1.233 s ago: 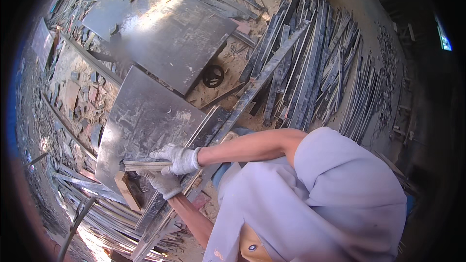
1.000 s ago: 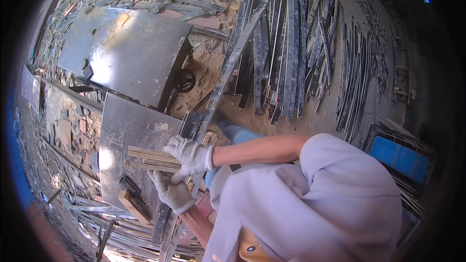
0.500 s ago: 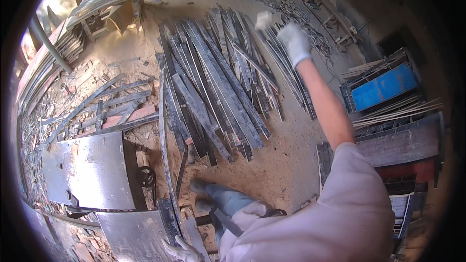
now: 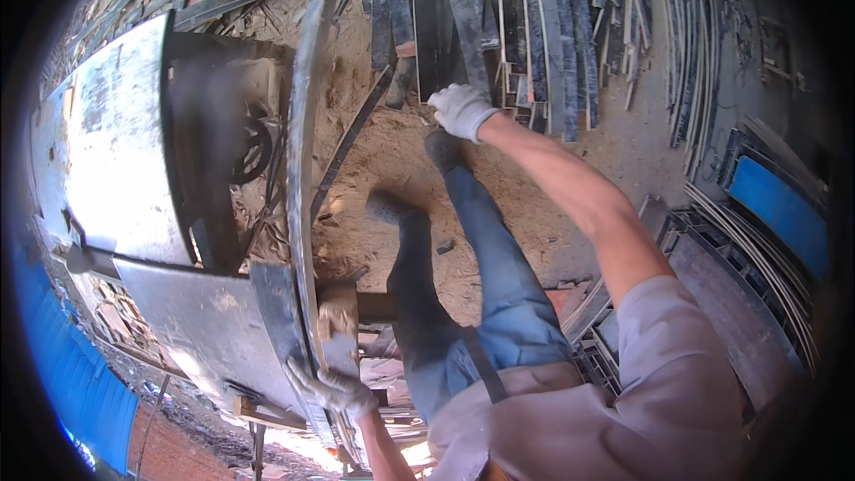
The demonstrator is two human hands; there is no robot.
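My right hand (image 4: 460,110), in a white glove, reaches far down to a pile of dark wooden slats (image 4: 499,27) on the sandy ground, and its fingers curl around the near end of one slat. My left hand (image 4: 331,386), also gloved, lies low in view on the near edge of a grey metal saw table (image 4: 205,321). It is beside a long narrow rail (image 4: 300,169) that runs up the table's right side. Its fingers are spread and I see nothing in them. My legs in blue trousers stand between the two hands.
A second shiny metal sheet (image 4: 107,151) lies left of the table, with a dark wheel (image 4: 254,147) under it. More slats fan out at the top right (image 4: 695,53). A blue crate (image 4: 784,214) and stacked frames stand at the right. A blue wall (image 4: 62,374) runs along the lower left.
The view has swung from the table to the ground pile. My right hand left the bundle of strips on the table, reached out to the slats, and now grips one lower down.
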